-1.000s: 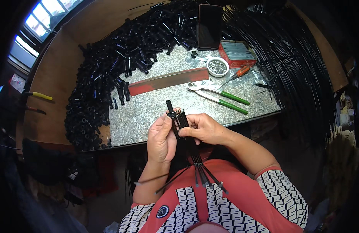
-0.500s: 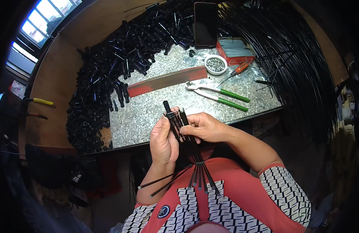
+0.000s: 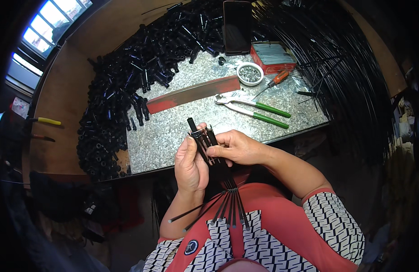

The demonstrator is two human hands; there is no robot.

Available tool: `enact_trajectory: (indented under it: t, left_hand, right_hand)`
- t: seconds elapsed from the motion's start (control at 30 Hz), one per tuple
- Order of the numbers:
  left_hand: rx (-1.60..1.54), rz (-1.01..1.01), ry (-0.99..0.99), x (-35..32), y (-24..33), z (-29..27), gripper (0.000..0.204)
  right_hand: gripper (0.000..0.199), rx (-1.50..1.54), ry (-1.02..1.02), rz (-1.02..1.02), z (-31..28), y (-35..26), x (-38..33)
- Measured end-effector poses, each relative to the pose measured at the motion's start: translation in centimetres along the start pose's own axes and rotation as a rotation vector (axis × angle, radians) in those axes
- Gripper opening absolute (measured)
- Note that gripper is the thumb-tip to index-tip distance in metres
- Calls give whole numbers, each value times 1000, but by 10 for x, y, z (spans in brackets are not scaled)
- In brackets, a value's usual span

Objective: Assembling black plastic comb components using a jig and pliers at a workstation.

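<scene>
Near the table's front edge I hold an umbrella frame: a bundle of thin black umbrella ribs (image 3: 230,185) set round a black plastic tube. The tube's narrow end (image 3: 191,122) sticks up above my fingers, and the ribs fan out below toward my lap, their tips apart. My left hand (image 3: 191,165) is closed round the upper end, thumb pressed near the tube's collar. From the right, my right hand (image 3: 236,147) pinches the ribs between thumb and fingers. What lies exactly under the right fingertips is hidden.
Black plastic tubes (image 3: 114,95) pile up at the left and back; long black rods (image 3: 341,63) lie at the right. On the speckled tabletop (image 3: 168,131) are a red bar (image 3: 193,94), green-handled pincers (image 3: 252,109), a screwdriver (image 3: 277,79), a bowl of small metal pieces (image 3: 250,74) and a phone (image 3: 237,27).
The lower ends of the ribs have swung a little, and their fan is spread differently. Both hands keep their grip, with the right hand shifted slightly left.
</scene>
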State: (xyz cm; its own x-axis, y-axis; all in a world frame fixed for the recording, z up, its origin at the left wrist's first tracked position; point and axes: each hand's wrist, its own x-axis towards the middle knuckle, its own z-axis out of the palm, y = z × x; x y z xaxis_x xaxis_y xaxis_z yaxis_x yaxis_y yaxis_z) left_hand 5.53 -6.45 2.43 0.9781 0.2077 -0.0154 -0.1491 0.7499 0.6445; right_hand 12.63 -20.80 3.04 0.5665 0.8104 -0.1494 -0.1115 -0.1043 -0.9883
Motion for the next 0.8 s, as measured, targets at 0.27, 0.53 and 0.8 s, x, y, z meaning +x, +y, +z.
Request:
enact_trajectory:
  t: [0.27, 0.53, 0.8]
  left_hand:
    - [49, 40, 61, -1, -2, 2, 32]
    - [62, -1, -2, 0, -2, -4, 35]
    - [49, -16, 6, -6, 0, 2, 36]
  right_hand:
    - [34, 0, 10, 16, 1, -2, 0]
    - [35, 25, 12, 28, 2, -4, 1]
    - [36, 35, -55, 23, 0, -4, 2]
